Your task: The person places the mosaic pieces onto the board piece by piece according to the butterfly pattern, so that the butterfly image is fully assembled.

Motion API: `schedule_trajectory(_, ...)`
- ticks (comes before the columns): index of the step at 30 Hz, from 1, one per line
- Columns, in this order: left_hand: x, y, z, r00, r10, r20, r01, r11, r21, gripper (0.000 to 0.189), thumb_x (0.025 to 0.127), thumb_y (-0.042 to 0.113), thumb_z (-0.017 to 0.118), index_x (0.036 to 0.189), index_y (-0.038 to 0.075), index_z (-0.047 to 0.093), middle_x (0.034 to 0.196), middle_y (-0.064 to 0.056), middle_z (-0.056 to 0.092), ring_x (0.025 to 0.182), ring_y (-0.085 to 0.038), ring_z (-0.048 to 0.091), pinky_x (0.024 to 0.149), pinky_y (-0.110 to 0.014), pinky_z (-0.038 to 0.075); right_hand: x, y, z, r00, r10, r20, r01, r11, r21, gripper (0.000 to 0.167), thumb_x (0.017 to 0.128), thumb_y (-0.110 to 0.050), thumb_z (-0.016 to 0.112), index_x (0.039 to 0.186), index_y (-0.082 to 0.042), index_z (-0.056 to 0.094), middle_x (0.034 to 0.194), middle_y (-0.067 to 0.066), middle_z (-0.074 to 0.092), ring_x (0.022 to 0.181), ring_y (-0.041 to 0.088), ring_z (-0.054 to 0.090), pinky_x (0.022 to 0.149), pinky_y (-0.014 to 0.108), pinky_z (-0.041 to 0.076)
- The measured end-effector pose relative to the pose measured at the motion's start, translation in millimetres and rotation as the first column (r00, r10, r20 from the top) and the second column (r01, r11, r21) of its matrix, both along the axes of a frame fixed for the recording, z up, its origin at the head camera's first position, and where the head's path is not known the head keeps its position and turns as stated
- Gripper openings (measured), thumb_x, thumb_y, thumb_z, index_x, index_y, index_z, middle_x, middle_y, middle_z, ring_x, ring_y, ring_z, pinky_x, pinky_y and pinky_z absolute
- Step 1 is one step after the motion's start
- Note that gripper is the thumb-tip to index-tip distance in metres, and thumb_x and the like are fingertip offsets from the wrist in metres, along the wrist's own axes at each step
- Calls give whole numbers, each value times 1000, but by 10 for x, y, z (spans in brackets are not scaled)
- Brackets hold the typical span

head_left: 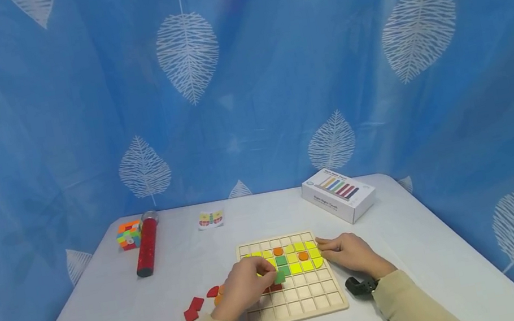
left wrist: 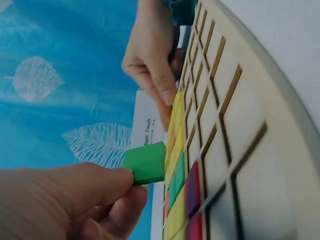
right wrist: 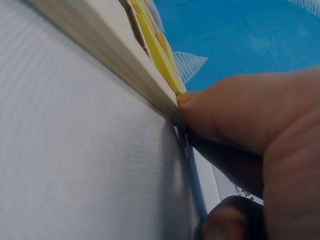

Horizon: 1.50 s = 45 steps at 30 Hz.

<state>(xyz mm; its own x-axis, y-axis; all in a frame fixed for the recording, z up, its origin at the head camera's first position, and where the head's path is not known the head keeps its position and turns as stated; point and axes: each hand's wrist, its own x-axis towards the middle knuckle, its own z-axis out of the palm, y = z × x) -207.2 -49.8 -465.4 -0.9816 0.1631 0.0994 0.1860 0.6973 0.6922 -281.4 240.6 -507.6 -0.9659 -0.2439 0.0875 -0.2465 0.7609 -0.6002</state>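
My left hand point(head_left: 244, 284) pinches a green square tile point(left wrist: 146, 163) between thumb and finger, just above the wooden grid board point(head_left: 308, 305). Yellow tiles point(head_left: 295, 268), orange round pieces point(head_left: 303, 256) and green squares point(head_left: 281, 260) fill cells in its upper rows. Dark red tiles point(head_left: 276, 288) lie partly hidden by my left hand. At the board's right edge, my right hand point(head_left: 352, 254) rests with fingers extended. Its thumb point(right wrist: 210, 107) touches the rim beside a yellow tile in the right wrist view.
Loose red tiles point(head_left: 191, 315) and orange pieces point(head_left: 218, 299) lie left of the board. Farther back are a puzzle cube point(head_left: 129, 236), a red glittery tube point(head_left: 147, 247), a small card with a butterfly pattern point(head_left: 210, 219) and a white box point(head_left: 339, 195).
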Motion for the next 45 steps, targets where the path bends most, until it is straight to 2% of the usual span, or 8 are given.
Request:
schedule_trajectory(5,-29,145,-67,1000,-8,-7,7,999,-36,7,88,20,79,85,20,74,76,11,64,69,-12,56,59,-28,45,0,-5,-4,1000,5,10,-5,1000,-12,25,95,-30,73,118,-19,78,138,-10,65,138,28,56,111,54,43)
schedule_trajectory(14,-31,229,-140,999,0,-48,-3,997,-79,10,87,19,81,82,20,72,71,11,60,66,-12,54,58,-27,42,-4,-4,1,1000,1,-13,-1,1000,4,25,95,-30,73,117,-19,79,137,-12,66,134,27,58,109,54,45)
schedule_trajectory(26,-48,213,-178,992,-52,-116,31,983,-179,4,84,26,85,85,23,83,80,16,70,73,-5,56,62,-26,45,-7,-13,3,1000,6,-10,-6,1000,5,25,95,-30,73,117,-18,79,137,-11,66,135,26,58,110,53,45)
schedule_trajectory(31,-43,157,-167,995,-59,-84,43,983,-181,7,85,29,84,90,25,83,84,16,70,78,-5,58,66,-28,47,7,1,2,1000,5,-13,-5,1000,2,25,95,-29,73,117,-17,78,137,-10,66,135,27,58,110,53,45)
schedule_trajectory(34,-37,11,-88,999,-28,-41,22,988,-151,11,86,29,84,96,24,82,89,14,71,85,-10,60,74,-34,51,16,5,-3,1000,4,-9,-4,1000,2,25,95,-29,73,117,-17,78,137,-10,66,135,27,58,110,53,45)
schedule_trajectory(38,-44,-351,67,998,55,-19,-57,990,-128,19,86,26,83,104,22,79,95,8,71,89,-15,60,78,-38,54,28,-5,5,1000,3,-4,-3,1000,6,25,95,-29,73,117,-18,78,138,-9,66,135,27,58,110,53,45)
schedule_trajectory(41,-45,-698,126,991,132,10,-130,984,-124,23,86,25,84,107,19,77,96,4,70,86,-15,60,76,-36,55,34,-10,22,1000,4,0,-4,1000,8,25,95,-29,73,117,-17,78,137,-9,66,134,27,59,110,54,45)
schedule_trajectory(45,-5,-1162,121,972,212,100,-197,970,-142,27,86,25,84,108,14,74,94,0,68,82,-16,60,73,-36,56,29,-1,42,1000,21,-11,-20,1000,7,25,95,-27,73,116,-16,78,136,-8,67,133,27,60,109,53,46)
